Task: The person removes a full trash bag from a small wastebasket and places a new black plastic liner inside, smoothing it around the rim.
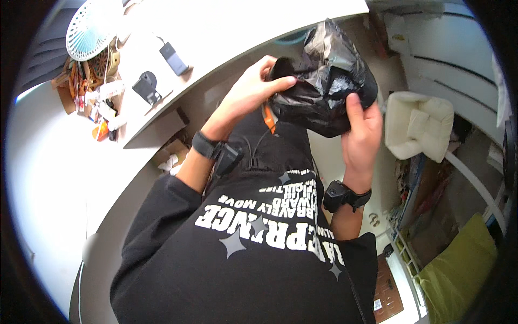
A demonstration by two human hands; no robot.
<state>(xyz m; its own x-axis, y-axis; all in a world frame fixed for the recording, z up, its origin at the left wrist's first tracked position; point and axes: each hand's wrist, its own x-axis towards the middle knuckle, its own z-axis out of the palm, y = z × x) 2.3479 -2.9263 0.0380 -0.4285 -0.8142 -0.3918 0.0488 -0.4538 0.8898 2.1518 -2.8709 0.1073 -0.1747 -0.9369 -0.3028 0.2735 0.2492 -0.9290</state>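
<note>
A crumpled black plastic bag (311,105) is held up in front of me between both hands, beside the desk edge. My left hand (259,87) pinches its left side, thumb on the near face and the fingers partly hidden behind. On the right side, my right hand (362,117) grips the bag with the thumb pressed on its shiny surface. The top of the bag bulges upward in loose folds. Just below its left part shows an orange item (269,117), partly covered. Whether anything is inside the bag cannot be seen.
On the white desk (226,24) lie a power bank (174,58) and a black device (146,89). A fan (91,30) stands at the far left above assorted small items. To the right are a cream cushioned seat (421,125) and a green cloth (461,275).
</note>
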